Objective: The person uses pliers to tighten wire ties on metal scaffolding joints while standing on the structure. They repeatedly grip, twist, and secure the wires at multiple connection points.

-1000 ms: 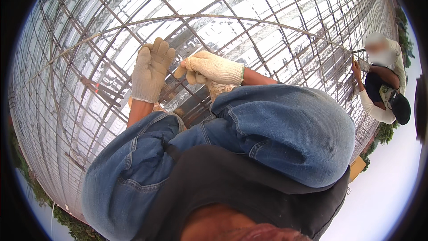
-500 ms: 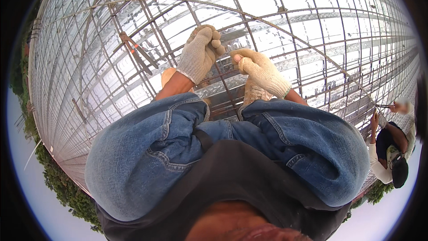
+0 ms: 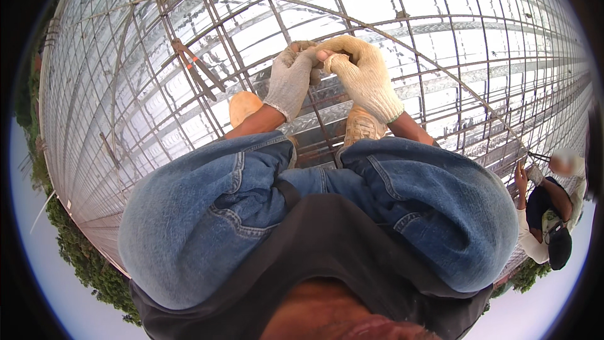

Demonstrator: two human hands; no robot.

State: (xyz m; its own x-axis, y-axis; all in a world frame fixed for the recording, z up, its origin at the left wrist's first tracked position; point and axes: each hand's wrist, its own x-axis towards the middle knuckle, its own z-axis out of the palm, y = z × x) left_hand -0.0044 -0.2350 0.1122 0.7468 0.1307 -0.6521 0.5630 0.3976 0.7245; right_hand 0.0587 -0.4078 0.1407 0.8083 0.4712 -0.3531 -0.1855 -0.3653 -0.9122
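Note:
My left hand, in a greyish knit work glove, is closed with its fingers curled above the steel rebar mesh. In a cream knit glove with a bare fingertip showing, my right hand pinches thumb against forefinger. The fingertips of both hands meet just above the bars. Whatever they grip between them is hidden or too thin to make out. To the left of my left hand, a pair of pincers with dark handles and orange marks lies on the mesh.
Shiny corrugated metal decking lies beneath the bars. A long curved rod crosses the mesh beyond my hands. My shoe rests below my right hand. At the far right another person crouches, working at the bars. Trees border the deck.
My right hand has moved left and up, so its fingertips now meet my left hand's. The left hand has shifted slightly right. The other person's arms have shifted.

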